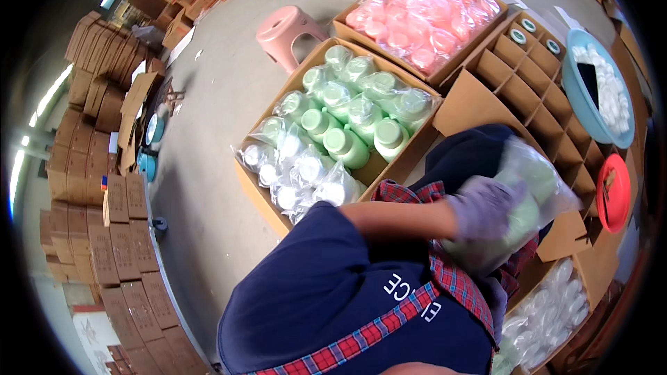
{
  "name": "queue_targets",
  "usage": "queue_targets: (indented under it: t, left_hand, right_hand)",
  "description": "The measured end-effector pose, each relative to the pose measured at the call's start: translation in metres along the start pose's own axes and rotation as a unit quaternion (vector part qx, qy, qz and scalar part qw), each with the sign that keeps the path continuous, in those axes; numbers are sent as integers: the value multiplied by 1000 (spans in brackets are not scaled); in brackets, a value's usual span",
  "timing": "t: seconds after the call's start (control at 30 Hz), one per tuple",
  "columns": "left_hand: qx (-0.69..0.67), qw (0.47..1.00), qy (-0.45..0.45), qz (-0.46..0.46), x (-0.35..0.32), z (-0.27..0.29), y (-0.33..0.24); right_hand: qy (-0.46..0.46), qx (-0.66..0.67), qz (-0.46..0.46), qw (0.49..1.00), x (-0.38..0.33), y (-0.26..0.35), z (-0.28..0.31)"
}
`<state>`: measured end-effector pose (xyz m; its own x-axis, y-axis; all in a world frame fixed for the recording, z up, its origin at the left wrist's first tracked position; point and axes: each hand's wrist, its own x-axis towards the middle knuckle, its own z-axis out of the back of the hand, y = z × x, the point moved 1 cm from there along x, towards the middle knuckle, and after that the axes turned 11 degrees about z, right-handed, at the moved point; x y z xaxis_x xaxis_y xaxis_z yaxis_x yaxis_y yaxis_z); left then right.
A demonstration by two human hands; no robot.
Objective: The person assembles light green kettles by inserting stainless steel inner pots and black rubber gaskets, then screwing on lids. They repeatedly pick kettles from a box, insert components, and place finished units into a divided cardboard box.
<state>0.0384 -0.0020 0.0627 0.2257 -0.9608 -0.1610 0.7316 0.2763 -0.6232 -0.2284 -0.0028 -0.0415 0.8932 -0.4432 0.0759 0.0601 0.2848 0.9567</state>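
Note:
My left hand, in a grey-purple glove and blurred by motion, is closed on a pale green bottle in a clear plastic bag, held in front of my body. Only a sliver of my gloved right hand shows below the bottle; its fingers are hidden. To the left stands an open carton of pale green bottles, several under clear plastic, with white-looking bagged ones at its near end. A divided carton lies to the right, with a few white-and-green round tops in its far cells.
Behind are a carton of bagged pink bottles and a pink stool. A blue basin of white pieces and a red tray sit at right. Clear bagged items fill a near-right carton. Stacked cartons line the left.

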Motion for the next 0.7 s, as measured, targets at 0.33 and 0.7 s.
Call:
queue_targets:
  t: [0.33,0.7]
  left_hand:
    - [-30,955,-174,236,-211,11,284]
    - [-53,858,-280,428,-185,-68,401]
  right_hand:
    - [5,-50,-77,996,66,28,-1]
    - [48,-146,-58,986,99,41,-14]
